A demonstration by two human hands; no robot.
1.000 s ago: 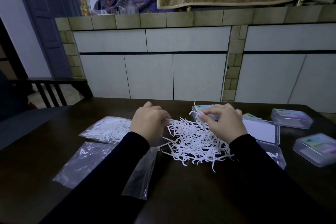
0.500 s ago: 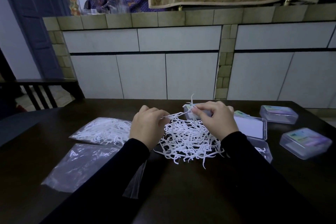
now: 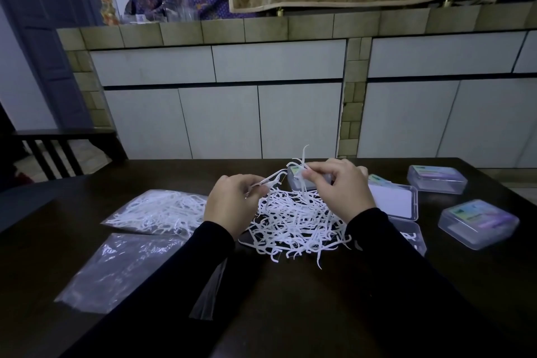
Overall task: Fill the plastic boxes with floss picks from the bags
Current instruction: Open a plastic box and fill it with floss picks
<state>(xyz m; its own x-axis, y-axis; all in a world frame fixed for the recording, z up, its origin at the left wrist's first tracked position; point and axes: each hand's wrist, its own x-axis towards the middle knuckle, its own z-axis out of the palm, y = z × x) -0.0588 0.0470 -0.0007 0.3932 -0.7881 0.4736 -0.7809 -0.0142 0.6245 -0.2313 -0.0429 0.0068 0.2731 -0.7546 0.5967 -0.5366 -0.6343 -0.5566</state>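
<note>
A loose heap of white floss picks [image 3: 296,222] lies on the dark table [image 3: 290,299] between my hands. My left hand [image 3: 232,206] pinches one or two picks lifted above the heap's left edge. My right hand [image 3: 343,192] pinches a small bunch of picks above the heap's far side, some sticking upward. An open clear plastic box [image 3: 398,200] lies just right of my right hand, partly hidden by my wrist. A full bag of floss picks [image 3: 158,212] lies to the left.
Two closed plastic boxes [image 3: 437,179] [image 3: 478,227] sit at the table's right side. Another box [image 3: 299,180] stands behind the heap. Empty clear bags [image 3: 116,270] [image 3: 207,296] lie front left. A tiled counter wall rises behind the table; a chair back stands far left.
Both hands have risen slightly from the heap, each lifting picks. The camera view has shifted a little to the right.
</note>
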